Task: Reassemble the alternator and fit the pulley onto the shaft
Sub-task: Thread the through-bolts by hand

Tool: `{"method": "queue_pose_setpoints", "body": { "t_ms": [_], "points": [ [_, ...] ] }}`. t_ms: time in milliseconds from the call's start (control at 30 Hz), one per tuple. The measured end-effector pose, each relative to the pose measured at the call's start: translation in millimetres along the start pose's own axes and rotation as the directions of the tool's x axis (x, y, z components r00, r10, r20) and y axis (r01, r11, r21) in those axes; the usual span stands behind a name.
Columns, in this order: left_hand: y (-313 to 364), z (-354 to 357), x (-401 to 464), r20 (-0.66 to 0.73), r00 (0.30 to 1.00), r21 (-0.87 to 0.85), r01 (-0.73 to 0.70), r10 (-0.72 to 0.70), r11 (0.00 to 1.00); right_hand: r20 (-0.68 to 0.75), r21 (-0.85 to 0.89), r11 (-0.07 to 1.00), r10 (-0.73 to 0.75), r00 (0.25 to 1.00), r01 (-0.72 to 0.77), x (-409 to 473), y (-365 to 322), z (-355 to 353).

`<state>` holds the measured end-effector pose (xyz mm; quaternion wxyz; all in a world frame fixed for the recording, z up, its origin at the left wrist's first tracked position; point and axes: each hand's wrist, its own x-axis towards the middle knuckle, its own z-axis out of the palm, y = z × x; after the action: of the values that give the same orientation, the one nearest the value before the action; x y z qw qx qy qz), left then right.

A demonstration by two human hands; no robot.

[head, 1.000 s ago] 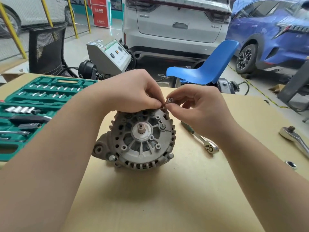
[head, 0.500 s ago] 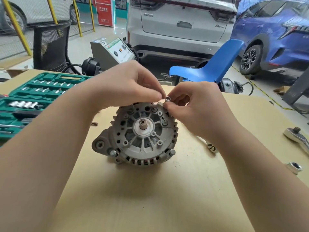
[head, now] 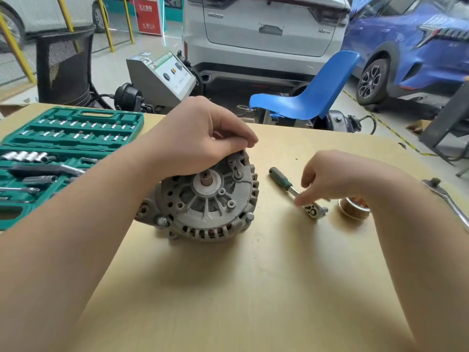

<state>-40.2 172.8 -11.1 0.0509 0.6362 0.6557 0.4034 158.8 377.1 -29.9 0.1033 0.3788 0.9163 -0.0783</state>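
Alternator (head: 206, 196) sitting mid-surface (head: 253, 288), housing halves appearing joined, through-bolts showing around rim. Shaft (head: 205, 178) standing bare, axis pointing up and toward viewer. Pulley (head: 353, 208) lying at right, waiting; fitting not yet done. Left hand (head: 200, 138) clamping alternator's far edge. Right hand (head: 332, 179) hovering over ratchet wrench (head: 295, 190), fingers spread, gripping nothing.

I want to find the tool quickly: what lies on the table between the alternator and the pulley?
In the head view, a green-handled ratchet lies between the alternator and the pulley, with the right hand reaching over it.
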Motion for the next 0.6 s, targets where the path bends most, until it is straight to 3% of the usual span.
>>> {"method": "queue_pose_setpoints", "body": {
  "t_ms": [133, 267, 367, 500, 600],
  "points": [
    [-2, 2, -2, 0.019, 1.000, 0.001, -0.010, 0.010, 1.000, 0.170, -0.074, 0.997, 0.046, 0.984, -0.034, 9, 1, 18],
    [-3, 6, -1, -0.019, 1.000, -0.046, 0.013, -0.014, 0.999, 0.151, 0.088, 0.996, -0.001, 0.989, -0.012, 16, 2, 25],
    [-5, 9, 0, -0.047, 0.999, -0.037, 0.023, -0.025, 0.999, 0.116, 0.314, 0.949, -0.056, 0.992, 0.017, 22, 6, 26],
    [-6, 10, -1, -0.107, 0.994, -0.007, 0.020, -0.021, 1.000, -0.008, 0.693, 0.718, -0.081, 0.997, 0.064, 28, 12, 24],
    [-3, 9, -2, -0.101, 0.995, 0.042, 0.000, 0.004, 0.999, -0.017, 0.829, 0.553, -0.132, 0.991, 0.088, 30, 15, 25]
  ]
}}
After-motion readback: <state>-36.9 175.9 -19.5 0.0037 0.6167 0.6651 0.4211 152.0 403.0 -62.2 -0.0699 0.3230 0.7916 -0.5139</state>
